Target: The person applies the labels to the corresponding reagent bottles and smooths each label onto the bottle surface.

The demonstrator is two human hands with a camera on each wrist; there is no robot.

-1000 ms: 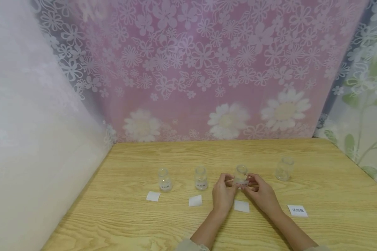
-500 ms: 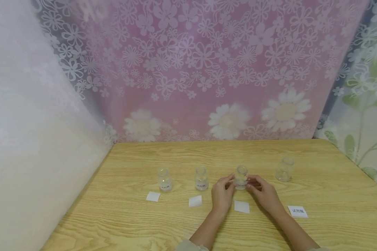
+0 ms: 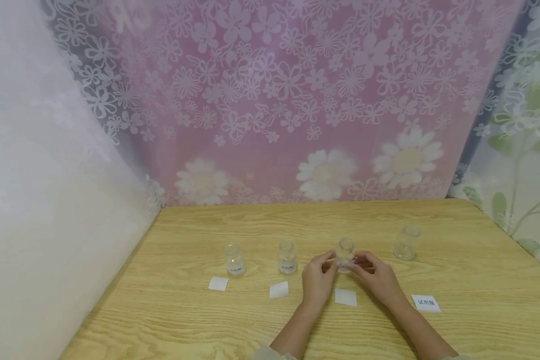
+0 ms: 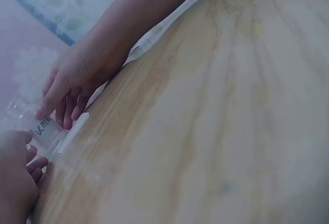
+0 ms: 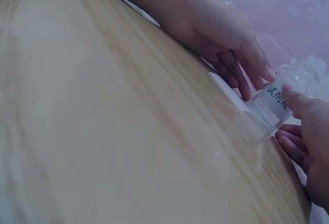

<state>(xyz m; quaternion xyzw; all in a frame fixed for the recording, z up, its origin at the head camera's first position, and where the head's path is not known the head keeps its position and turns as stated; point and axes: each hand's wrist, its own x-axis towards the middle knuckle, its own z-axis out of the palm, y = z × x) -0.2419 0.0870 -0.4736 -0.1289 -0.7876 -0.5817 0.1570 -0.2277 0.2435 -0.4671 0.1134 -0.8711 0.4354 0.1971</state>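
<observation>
In the head view, a small clear glass bottle (image 3: 345, 246) stands upright between both hands. Its white label (image 5: 272, 96) with black characters lies against the glass in the right wrist view. My left hand (image 3: 317, 281) holds the bottle's left side, thumb in front at the label's edge. From the right, my right hand (image 3: 379, 281) holds it too, its thumb on the label and its other fingers curled behind. Just in front on the table lies a blank white paper square (image 3: 345, 297).
On the left stand two labelled bottles, the outer bottle (image 3: 235, 260) and the inner bottle (image 3: 287, 257). An unlabelled bottle (image 3: 407, 243) is at the right, with a printed label (image 3: 425, 303) before it. Paper squares (image 3: 279, 289) lie along the wooden table (image 3: 180, 320).
The thumbs have parted from the middle of the label towards its sides, then the right thumb has come back over its right part. The bottle stays in place.
</observation>
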